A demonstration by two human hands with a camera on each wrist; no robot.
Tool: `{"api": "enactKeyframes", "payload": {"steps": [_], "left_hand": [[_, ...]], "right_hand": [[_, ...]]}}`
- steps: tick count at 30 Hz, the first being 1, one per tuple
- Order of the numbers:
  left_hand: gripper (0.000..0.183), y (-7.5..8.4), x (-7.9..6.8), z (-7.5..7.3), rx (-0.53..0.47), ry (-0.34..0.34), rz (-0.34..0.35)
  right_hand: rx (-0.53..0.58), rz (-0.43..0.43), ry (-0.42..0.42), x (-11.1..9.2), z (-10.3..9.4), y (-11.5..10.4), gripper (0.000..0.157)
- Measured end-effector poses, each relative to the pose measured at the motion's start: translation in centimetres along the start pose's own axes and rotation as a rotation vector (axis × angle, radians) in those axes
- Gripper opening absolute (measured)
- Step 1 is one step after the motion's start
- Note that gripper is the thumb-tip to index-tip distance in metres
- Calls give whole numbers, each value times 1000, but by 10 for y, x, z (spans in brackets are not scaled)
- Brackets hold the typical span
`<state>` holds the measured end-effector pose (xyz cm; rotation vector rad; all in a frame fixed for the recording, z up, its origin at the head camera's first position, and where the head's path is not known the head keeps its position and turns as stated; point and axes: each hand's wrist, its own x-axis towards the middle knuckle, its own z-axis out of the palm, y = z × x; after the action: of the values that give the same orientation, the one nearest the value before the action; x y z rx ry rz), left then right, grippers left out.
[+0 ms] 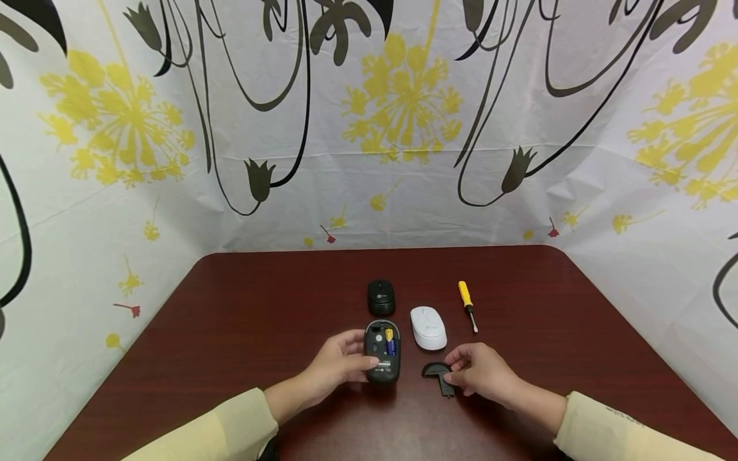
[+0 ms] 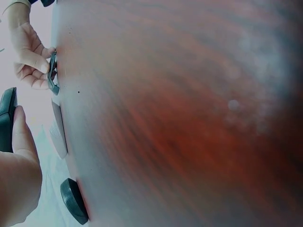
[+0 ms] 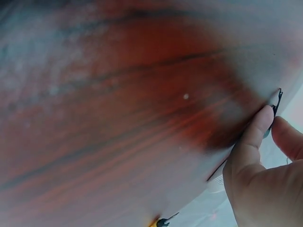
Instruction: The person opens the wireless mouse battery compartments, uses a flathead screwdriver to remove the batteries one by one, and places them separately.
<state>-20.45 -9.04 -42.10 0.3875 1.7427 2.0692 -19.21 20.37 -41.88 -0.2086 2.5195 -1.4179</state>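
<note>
My left hand (image 1: 337,363) grips a dark computer mouse (image 1: 377,373), its underside turned up toward the head camera. In its uncovered compartment lies a yellow-and-blue battery (image 1: 390,342). To the right, my right hand (image 1: 481,371) pinches a black T-shaped battery cover (image 1: 436,369) between thumb and fingers, low over the table. The left wrist view shows the cover (image 2: 51,75) edge-on in the right hand's fingers, and the held mouse (image 2: 8,118) at the left edge. In the right wrist view, thumb and finger close on the thin cover (image 3: 278,101).
Behind the held mouse, a second black mouse (image 1: 381,298) sits on the brown table (image 1: 277,301). A white mouse (image 1: 428,328) lies between the hands, farther back. Right of it is a screwdriver (image 1: 466,298) with a yellow handle. Patterned white cloth (image 1: 323,128) surrounds the table's back and sides.
</note>
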Motion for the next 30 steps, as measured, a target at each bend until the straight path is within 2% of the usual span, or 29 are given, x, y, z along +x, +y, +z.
{"api": "enactKeyframes", "payload": {"steps": [11, 30], "left_hand": [[55, 0, -1, 1, 3, 18, -5], [55, 0, -2, -1, -1, 13, 2]], "right_hand": [[-50, -67, -5, -1, 0, 3, 22], [-37, -65, 6, -2, -1, 2, 20]]}}
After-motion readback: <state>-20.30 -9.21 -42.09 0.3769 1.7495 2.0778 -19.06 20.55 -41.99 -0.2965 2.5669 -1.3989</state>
